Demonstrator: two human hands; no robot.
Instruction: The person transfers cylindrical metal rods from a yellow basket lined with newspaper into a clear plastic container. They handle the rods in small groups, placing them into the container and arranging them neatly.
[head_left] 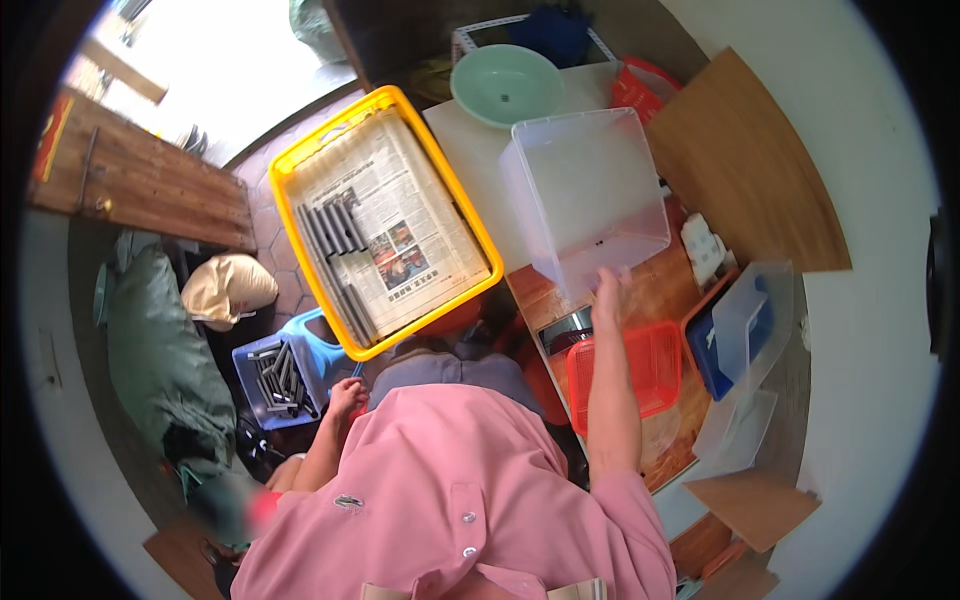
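At the near edge of a clear plastic box, my right hand has its fingers closed on the rim, somewhat blurred. The box rests over a white and wooden tabletop. My left hand is low on the left with fingers curled; what they hold, if anything, is too small to make out. Near it stand a blue basket of dark stick-like pieces and a blue plastic stool. Ahead of my lap, a yellow tray lined with newspaper carries several dark strips.
A red basket and a dark flat device sit on the table's near part. Behind the box is a pale green basin. Blue and clear bins line the right wall. A blurred person is at lower left.
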